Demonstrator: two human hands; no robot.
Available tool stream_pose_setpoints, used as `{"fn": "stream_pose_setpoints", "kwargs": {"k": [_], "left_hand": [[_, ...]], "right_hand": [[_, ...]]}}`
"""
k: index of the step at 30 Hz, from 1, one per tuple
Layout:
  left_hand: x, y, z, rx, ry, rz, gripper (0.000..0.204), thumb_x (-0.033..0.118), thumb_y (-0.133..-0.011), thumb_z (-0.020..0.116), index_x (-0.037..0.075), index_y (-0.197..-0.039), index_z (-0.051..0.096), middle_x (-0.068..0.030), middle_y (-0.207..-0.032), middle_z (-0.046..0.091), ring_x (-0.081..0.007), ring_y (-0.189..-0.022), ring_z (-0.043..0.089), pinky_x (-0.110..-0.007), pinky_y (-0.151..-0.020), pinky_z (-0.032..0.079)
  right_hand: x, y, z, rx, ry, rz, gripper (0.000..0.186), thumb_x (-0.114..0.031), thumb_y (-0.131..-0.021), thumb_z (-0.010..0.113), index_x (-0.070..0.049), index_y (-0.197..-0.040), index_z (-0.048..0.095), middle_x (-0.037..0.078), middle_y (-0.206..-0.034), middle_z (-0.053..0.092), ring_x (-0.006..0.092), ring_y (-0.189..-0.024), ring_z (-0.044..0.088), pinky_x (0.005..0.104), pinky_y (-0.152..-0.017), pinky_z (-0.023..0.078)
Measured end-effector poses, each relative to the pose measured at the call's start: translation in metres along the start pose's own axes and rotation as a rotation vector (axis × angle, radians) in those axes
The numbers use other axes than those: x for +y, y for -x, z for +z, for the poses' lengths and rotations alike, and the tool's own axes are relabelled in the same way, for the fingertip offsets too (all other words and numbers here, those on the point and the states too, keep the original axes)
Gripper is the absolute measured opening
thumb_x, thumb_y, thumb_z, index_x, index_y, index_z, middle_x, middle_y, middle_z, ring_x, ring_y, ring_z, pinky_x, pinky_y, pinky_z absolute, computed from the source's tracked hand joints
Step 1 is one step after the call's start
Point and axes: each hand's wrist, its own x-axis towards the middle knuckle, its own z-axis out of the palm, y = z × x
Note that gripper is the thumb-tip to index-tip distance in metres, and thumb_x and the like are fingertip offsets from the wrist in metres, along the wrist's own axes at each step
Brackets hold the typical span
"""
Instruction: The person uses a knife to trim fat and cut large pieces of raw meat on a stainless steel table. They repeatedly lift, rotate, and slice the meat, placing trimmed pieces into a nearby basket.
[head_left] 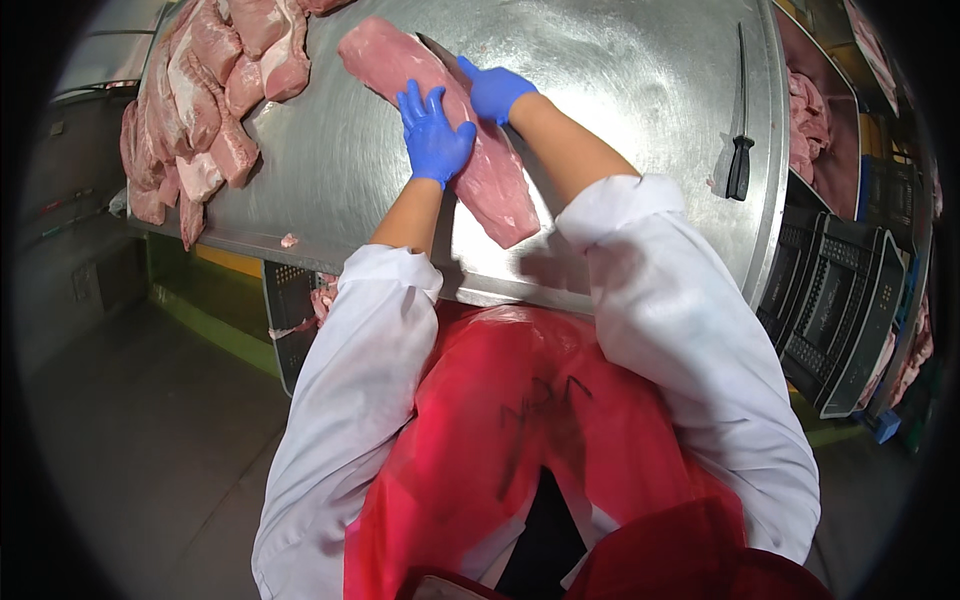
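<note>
A long pale pink piece of meat [500, 200] lies slantwise on the steel table [640, 90]. My left hand [435, 140], in a blue glove, lies spread on its middle, with the thumb toward its right side. My right hand [495, 95], also gloved in blue, is closed on a knife [440, 52] at the right side of the meat's upper half. The blade points up and left, along the meat's far part; its handle is mostly hidden in the hand.
Many meat pieces [200, 120] are heaped at the table's left. A black-handled sharpening rod [740, 165] lies on the right. A bin of meat [808, 130] and black crates [835, 310] stand beyond the right edge. Another crate [290, 350] with scraps is below the table's front left.
</note>
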Motion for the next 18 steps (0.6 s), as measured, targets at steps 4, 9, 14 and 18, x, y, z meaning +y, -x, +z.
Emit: {"fn": "stream_pose_setpoints", "kwargs": {"k": [4, 9, 14, 18], "left_hand": [[0.005, 0.001, 0.004, 0.052, -0.097, -0.078, 0.069, 0.036, -0.080, 0.068, 0.014, -0.141, 0.046, -0.0303, -0.160, 0.018, -0.0542, -0.147, 0.014, -0.057, -0.120, 0.023], [0.021, -0.019, 0.010, 0.045, -0.123, -0.199, 0.068, 0.041, -0.080, 0.068, 0.019, -0.142, 0.050, -0.0316, -0.160, 0.016, -0.0543, -0.148, 0.012, -0.056, -0.120, 0.023], [-0.017, -0.052, -0.010, -0.031, -0.204, -0.225, 0.073, 0.047, -0.077, 0.070, 0.020, -0.142, 0.050, -0.0317, -0.162, 0.013, -0.0550, -0.148, 0.009, -0.055, -0.121, 0.023], [-0.062, -0.034, -0.032, -0.106, -0.143, -0.096, 0.077, 0.036, -0.070, 0.077, 0.019, -0.140, 0.050, -0.0342, -0.160, 0.011, -0.0553, -0.147, 0.013, -0.052, -0.122, 0.022]], "right_hand": [[-0.018, 0.108, -0.002, -0.169, -0.008, 0.099, 0.071, -0.018, -0.098, 0.043, -0.011, -0.161, 0.011, 0.022, -0.109, 0.071, 0.0388, -0.094, 0.071, 0.0471, -0.085, 0.055], [0.015, 0.256, 0.054, -0.116, -0.149, 0.086, 0.079, -0.010, -0.092, 0.049, -0.009, -0.161, 0.009, 0.025, -0.100, 0.070, 0.0368, -0.091, 0.070, 0.0495, -0.086, 0.053], [0.032, 0.331, 0.030, 0.043, -0.314, -0.048, 0.080, -0.011, -0.093, 0.054, -0.011, -0.161, 0.012, 0.023, -0.085, 0.069, 0.0409, -0.078, 0.068, 0.0494, -0.073, 0.053], [0.084, 0.331, 0.042, 0.229, -0.297, 0.255, 0.077, -0.012, -0.096, 0.051, -0.012, -0.161, 0.010, 0.024, -0.074, 0.065, 0.0432, -0.063, 0.063, 0.0509, -0.059, 0.049]]}}
